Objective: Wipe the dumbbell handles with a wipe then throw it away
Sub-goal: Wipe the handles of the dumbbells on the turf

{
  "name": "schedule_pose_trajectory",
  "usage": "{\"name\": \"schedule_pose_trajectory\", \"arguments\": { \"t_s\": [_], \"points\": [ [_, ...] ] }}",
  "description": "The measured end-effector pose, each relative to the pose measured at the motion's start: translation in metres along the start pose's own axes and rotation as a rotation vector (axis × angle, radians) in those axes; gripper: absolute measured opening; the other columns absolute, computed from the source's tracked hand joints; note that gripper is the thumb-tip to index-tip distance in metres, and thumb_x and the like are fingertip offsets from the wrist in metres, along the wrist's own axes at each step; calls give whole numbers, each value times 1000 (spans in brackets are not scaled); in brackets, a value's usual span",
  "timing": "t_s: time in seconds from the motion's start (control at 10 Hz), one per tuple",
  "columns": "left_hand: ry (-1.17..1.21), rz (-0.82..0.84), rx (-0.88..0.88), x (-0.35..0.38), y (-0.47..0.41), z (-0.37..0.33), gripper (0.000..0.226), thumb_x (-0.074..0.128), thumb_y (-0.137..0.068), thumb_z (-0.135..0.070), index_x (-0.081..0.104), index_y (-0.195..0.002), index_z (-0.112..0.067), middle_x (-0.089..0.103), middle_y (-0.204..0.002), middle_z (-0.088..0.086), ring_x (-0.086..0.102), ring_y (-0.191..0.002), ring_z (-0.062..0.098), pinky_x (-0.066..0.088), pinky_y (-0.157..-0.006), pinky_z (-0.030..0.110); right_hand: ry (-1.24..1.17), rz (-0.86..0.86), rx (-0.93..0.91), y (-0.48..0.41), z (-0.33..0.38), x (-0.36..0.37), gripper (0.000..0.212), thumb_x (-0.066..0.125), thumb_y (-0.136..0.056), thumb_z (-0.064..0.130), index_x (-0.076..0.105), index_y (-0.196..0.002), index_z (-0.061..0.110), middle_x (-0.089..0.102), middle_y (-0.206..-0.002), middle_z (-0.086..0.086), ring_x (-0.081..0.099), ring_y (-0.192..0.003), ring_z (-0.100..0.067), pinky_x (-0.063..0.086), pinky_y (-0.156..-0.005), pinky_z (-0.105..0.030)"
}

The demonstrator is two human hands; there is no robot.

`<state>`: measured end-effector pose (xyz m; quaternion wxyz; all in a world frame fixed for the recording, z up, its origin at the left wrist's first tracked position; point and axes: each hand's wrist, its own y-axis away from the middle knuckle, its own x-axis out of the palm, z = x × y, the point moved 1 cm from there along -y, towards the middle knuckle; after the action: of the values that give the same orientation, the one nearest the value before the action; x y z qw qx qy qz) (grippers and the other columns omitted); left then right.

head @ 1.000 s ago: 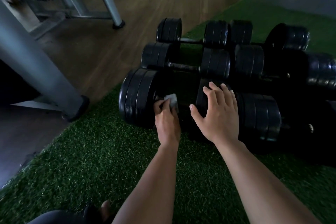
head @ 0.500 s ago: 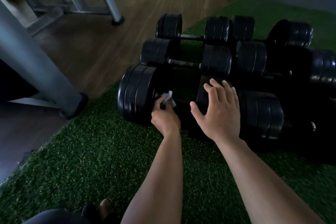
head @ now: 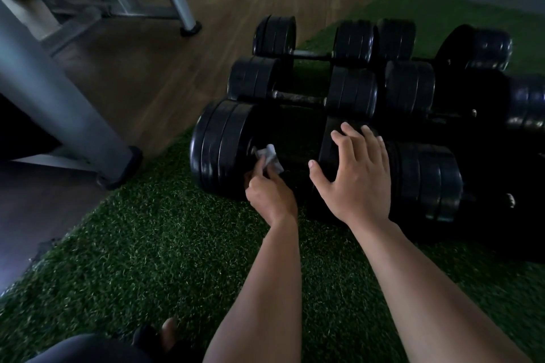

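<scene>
Wipe point(head: 269, 158) edged toward left end since second ago. Left hand point(head: 271, 197) pinches it against shadowed handle of nearest dumbbell point(head: 224, 147). Right hand point(head: 356, 177) spread, bracing right plates point(head: 326, 144). Risk: dumbbell rolls if brace slackens, wipe slips.

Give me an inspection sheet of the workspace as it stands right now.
Surface: green turf, meeting wood floor.
Job's things: wipe at the left end of the handle of the nearest dumbbell; the handle itself is lost in shadow.
Clutter: other dumbbells lined up behind.
Grippers: left hand pinches the wipe; right hand rests with spread fingers on the dumbbell's right plates.
Cables: nothing seen.
Surroundings: grey machine frame on the left; no bin in view.
</scene>
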<state>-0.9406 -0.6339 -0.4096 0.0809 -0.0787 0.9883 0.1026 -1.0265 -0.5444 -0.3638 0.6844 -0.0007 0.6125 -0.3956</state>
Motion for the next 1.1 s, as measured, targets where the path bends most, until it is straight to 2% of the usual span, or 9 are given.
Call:
{"name": "schedule_pose_trajectory", "arguments": {
  "t_s": [0.1, 0.2, 0.3, 0.4, 0.6, 0.7, 0.9, 1.1],
  "points": [
    [51, 27, -175, -7, 0, 7, 15, 62, -96, -30, 74, -103, -25, 71, -96, 2, 66, -92, 21, 45, -73, 25, -3, -14, -3, 0, -1, 0, 60, 53, -90, 54, 52, -134, 12, 47, -148, -9, 34, -143, -35, 22, -120, -50],
    [261, 79, -392, -7, -7, 10, 4, 72, -89, -30, 74, -86, -30, 74, -88, -2, 69, -87, 20, 56, -77, 34, -4, -13, -6, 0, 0, 0, 60, 53, -90, 54, 52, -133, 12, 47, -148, -9, 34, -143, -35, 23, -120, -50],
    [252, 175, -430, 0, -10, 8, 4, 74, -86, -30, 72, -82, -29, 76, -91, 4, 71, -89, 23, 58, -88, 42, -2, -7, -4, 0, 0, 1, 60, 53, -91, 54, 52, -133, 12, 47, -148, -9, 34, -143, -35, 23, -120, -51],
    [101, 311, -328, 0, -5, 5, 5, 71, -89, -30, 71, -86, -26, 74, -96, 6, 69, -94, 23, 56, -88, 37, -5, -1, 0, 0, 0, -1, 60, 53, -91, 54, 51, -134, 12, 47, -148, -9, 34, -143, -35, 22, -120, -50],
    [-242, 396, 97, -24, -1, -20, 22, 61, -95, -41, 74, -100, -24, 71, -82, -5, 66, -77, 12, 53, -65, 25, -1, 61, 7, 0, 1, -5, 62, 54, -90, 55, 49, -136, 13, 45, -149, -9, 31, -145, -35, 20, -121, -49],
    [-348, 420, 292, -31, -3, -41, 23, 59, -96, -41, 74, -97, -23, 65, -76, -12, 58, -67, 0, 38, -52, 12, -15, 107, 16, -1, 1, -10, 65, 54, -89, 58, 48, -137, 14, 44, -150, -9, 29, -146, -34, 19, -122, -49],
    [-498, 478, 582, -21, -21, -81, 22, 60, -96, -39, 72, -104, -22, 67, -94, -5, 61, -81, 7, 32, -54, 10, -16, 167, 35, -7, 3, -19, 62, 58, -87, 57, 50, -135, 17, 46, -147, -6, 30, -145, -31, 22, -120, -48],
    [-610, 598, 719, 6, -40, -117, 17, 61, -94, -40, 71, -96, -26, 63, -93, -3, 57, -75, 7, 31, -52, 14, -48, 120, 32, -34, 1, -23, 40, 59, -89, 48, 60, -116, 18, 60, -124, -5, 45, -134, -29, 33, -112, -45]
  ]
}}
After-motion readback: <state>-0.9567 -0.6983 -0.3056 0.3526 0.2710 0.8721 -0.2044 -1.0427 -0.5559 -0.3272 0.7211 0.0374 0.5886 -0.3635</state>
